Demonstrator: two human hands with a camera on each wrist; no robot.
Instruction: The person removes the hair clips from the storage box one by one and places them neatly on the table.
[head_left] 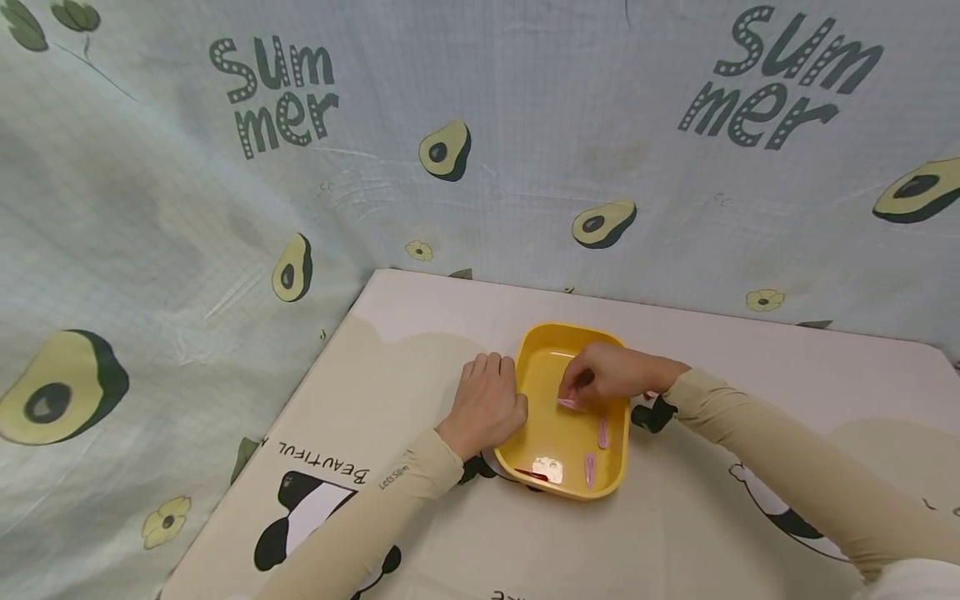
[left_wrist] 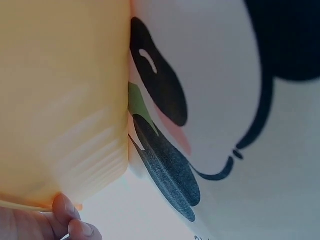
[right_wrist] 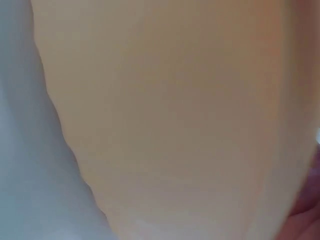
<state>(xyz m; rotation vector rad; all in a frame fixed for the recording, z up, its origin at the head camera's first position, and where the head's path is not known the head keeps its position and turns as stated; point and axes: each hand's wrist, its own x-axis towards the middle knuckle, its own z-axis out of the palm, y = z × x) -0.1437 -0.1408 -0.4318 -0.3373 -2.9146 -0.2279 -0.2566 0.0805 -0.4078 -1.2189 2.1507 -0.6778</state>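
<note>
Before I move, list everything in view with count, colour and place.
Tray: one, yellow, centre
Loose clips: two, pink, near right part of tray
Held clip: one, pink, mid-tray
Slim item: one, dark red, tray's near left; unclear what
Table cover: one, cream, panda-printed, under tray
Backdrop: count unclear, pale, avocado-printed, behind and left
White patch: one, white, bottom right corner
Sleeves: two, beige, on forearms
Left grip: one, bare, tray's left rim
Right grip: one, bare, over tray

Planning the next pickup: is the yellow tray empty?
No, two loose pink clips lie in the yellow tray, apart from the right hand.
</note>
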